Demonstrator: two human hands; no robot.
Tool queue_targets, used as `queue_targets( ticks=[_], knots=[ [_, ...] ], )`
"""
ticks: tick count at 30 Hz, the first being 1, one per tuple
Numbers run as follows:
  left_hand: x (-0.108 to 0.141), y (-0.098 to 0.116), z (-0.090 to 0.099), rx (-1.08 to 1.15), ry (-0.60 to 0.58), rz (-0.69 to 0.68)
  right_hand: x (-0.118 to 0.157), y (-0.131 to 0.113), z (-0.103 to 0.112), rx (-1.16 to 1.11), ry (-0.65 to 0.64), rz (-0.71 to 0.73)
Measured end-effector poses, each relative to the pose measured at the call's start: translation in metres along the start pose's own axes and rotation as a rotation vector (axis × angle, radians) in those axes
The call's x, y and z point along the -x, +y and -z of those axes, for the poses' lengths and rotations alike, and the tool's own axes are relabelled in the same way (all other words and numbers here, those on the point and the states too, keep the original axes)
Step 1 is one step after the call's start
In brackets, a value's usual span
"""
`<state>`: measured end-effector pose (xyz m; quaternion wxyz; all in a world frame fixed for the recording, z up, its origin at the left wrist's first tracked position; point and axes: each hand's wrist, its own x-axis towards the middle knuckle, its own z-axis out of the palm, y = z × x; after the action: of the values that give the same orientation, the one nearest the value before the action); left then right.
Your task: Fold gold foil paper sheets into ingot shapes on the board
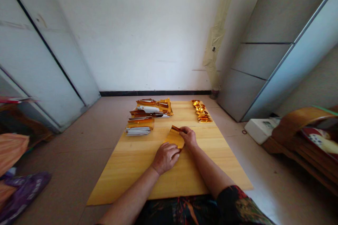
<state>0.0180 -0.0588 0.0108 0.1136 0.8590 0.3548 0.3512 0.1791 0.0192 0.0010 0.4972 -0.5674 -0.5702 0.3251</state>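
Between my hands, above the wooden board (pixel 137 168), is a gold foil sheet (pixel 173 138) with a darker brown strip along its far edge. My left hand (pixel 166 156) is closed on the near edge of the sheet, its fingers curled over it. At the far right corner my right hand (pixel 189 136) pinches the sheet between thumb and fingers. Stacks of gold and white foil sheets (pixel 141 123) lie on the board beyond my left hand. A row of folded, shiny gold foil pieces (pixel 202 112) lies at the far right.
A white wall (pixel 148 35) with a black baseboard (pixel 155 93) stands behind the board. To the right are a grey cabinet (pixel 264 59), a white box (pixel 260 130) and a wooden seat (pixel 298 140). Orange and purple bags (pixel 29 190) lie at the left.
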Motion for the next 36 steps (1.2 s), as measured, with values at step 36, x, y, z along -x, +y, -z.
queue_targets(
  ticks=[36],
  knots=[
    [-0.009,-0.037,0.022,-0.043,-0.217,0.274,0.040,-0.008,0.039,0.218,-0.429,0.349]
  ],
)
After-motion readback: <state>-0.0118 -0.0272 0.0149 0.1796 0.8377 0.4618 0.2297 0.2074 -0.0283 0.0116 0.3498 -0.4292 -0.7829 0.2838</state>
